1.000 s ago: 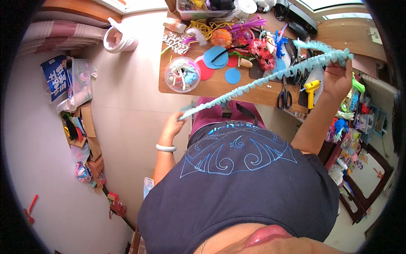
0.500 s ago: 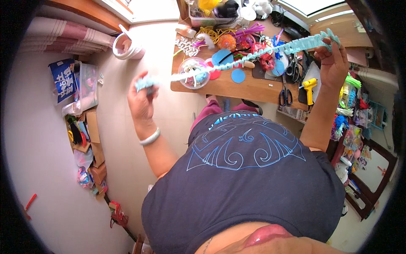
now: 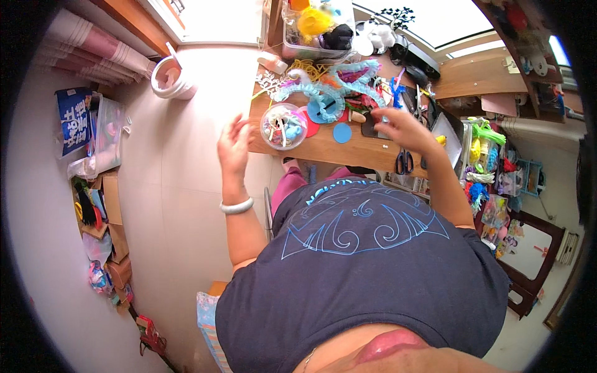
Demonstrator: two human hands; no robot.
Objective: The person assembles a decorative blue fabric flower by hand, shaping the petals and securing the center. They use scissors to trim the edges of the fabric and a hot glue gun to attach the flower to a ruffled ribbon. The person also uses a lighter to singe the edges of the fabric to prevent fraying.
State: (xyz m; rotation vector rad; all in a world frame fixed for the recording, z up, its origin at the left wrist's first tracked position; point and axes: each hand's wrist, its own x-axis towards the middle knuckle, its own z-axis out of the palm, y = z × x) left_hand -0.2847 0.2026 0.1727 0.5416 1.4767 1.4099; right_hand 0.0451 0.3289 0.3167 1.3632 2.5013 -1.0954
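Observation:
A gathered light blue ribbon strip (image 3: 331, 110) lies in loose curves over the craft supplies on the desk. My left hand (image 3: 234, 148) hovers left of the desk's edge with its fingers apart, holding nothing. Over the front right of the desk is my right hand (image 3: 401, 129), its fingers stretched toward the left, close to one end of the strip. I see nothing between those fingers. A clear round tub (image 3: 284, 126) of small decorations stands between my hands. Blue felt circles (image 3: 342, 132) lie beside it, the larger one partly under the strip.
Dark-handled scissors (image 3: 404, 163) lie at the front edge of the wooden desk (image 3: 357, 152). A yellow glue gun (image 3: 441, 140) is mostly hidden behind my right arm. A full plastic bin (image 3: 317, 50) stands at the back. A white bucket (image 3: 174, 79) sits to the left on the floor.
The blue strip, stretched between my raised hands before, now lies on the desk, released by both. My right hand has moved left and down; my left hand has moved slightly right and opened.

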